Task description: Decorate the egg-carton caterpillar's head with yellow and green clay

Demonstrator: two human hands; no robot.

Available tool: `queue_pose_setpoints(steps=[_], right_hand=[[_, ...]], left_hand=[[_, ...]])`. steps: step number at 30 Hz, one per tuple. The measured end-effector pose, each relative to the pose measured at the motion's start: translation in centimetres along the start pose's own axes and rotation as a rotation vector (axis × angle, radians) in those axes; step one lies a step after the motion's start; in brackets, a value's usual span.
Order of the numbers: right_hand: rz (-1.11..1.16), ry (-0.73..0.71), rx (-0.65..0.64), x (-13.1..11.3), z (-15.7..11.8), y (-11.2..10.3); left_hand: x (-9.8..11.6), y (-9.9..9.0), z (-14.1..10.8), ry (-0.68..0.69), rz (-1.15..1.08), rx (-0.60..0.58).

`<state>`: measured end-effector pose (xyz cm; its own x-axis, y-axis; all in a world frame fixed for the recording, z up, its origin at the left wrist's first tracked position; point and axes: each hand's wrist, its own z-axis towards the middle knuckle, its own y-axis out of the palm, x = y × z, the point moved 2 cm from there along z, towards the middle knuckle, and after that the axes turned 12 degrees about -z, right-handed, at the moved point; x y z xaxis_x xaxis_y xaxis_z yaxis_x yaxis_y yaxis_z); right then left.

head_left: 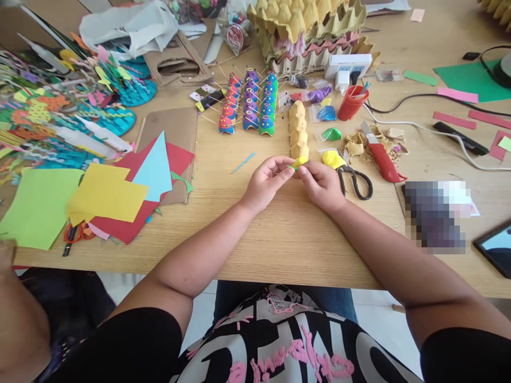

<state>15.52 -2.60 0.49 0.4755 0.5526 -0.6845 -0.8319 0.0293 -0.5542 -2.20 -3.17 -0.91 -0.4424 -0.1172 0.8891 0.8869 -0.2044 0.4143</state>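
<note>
1. Through the head view I have the left hand point(268, 183) and the right hand point(322, 183) meeting over the middle of the wooden tabletop point(279, 244), well in from its near edge.
2. Their thumbs and fingertips pinch a small soft yellow lump point(301, 160), probably modelling clay, between them (a speck of green shows by the thumbs, too small for me to name).
3. The lump sits at the near end of the pale yellow egg-carton strip point(297, 130) of moulded pulp; whether it touches the strip, I cannot tell.
4. I would press lightly and evenly from both sides, since clay this soft should dent or smear under a hard squeeze.
5. I would turn it a little between presses, so that no side flattens too far.
6. I would brace both wrists toward the near edge, which should steady the pinch and spare the strip a knock.
7. My right side needs care: the black-handled metal scissors point(365, 186) lie just beside that hand, and the red-handled knife point(383, 159) lies farther toward the tabletop's right edge.
</note>
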Motion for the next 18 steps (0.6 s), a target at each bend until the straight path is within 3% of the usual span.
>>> queue_pose_setpoints(steps=[11,18], right_hand=[[-0.016,-0.019,-0.009,-0.09,0.04,0.05],[0.006,-0.041,-0.002,-0.25,0.09,0.12]], left_hand=[[0.09,-0.14,0.04,0.036,0.066,0.071],[0.23,-0.29,-0.13,-0.017,0.089,0.042]])
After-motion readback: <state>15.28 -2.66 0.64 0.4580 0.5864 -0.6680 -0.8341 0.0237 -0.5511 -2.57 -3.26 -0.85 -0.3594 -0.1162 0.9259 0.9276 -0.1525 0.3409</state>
